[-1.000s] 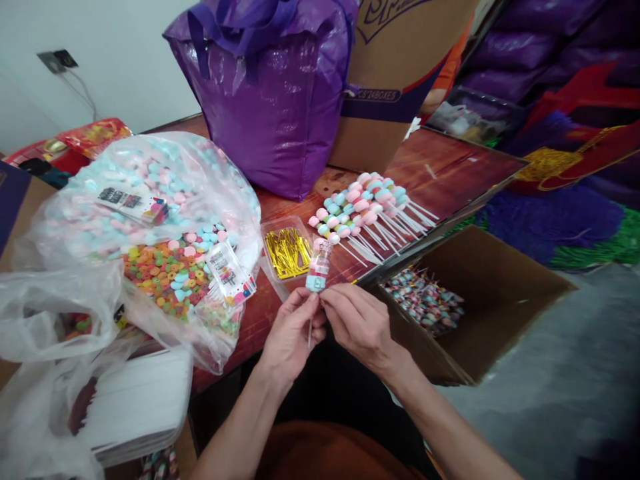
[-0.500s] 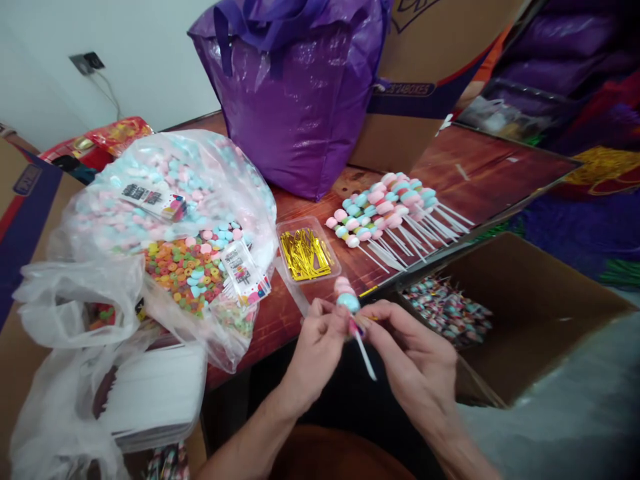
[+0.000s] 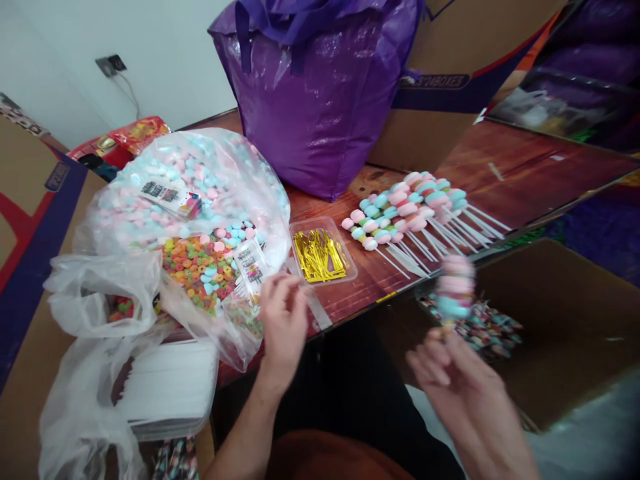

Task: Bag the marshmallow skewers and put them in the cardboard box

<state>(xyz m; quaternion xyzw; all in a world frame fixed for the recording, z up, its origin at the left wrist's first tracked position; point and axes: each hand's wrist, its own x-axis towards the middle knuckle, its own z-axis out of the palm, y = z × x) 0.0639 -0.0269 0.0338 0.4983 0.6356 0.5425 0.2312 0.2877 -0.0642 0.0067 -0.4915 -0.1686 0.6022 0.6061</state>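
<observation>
My right hand (image 3: 457,373) is closed on a candy skewer (image 3: 455,287), pinching it just below the wrapped pink and blue sweets. Motion blurs the skewer, which stands roughly upright above the near part of an open cardboard box (image 3: 565,320) holding many similar skewers. Over the table edge, my left hand (image 3: 285,320) has loosely bent fingers with nothing visible in them. It is beside a stack of printed cards (image 3: 251,263) and left of a clear tub (image 3: 353,272) of gold twist ties (image 3: 320,253).
Several unwrapped candy skewers (image 3: 410,207) lie in a row on the table (image 3: 530,160). A big plastic bag of sweets (image 3: 225,160) and more cards (image 3: 173,197) are at left, above a tub of white sticks (image 3: 170,380). Behind stands a purple bag (image 3: 320,113).
Both hands were together at the skewer's stick, below its sweets. My right hand has carried the skewer right, over the box; my left hand has let go and moved left toward the cards.
</observation>
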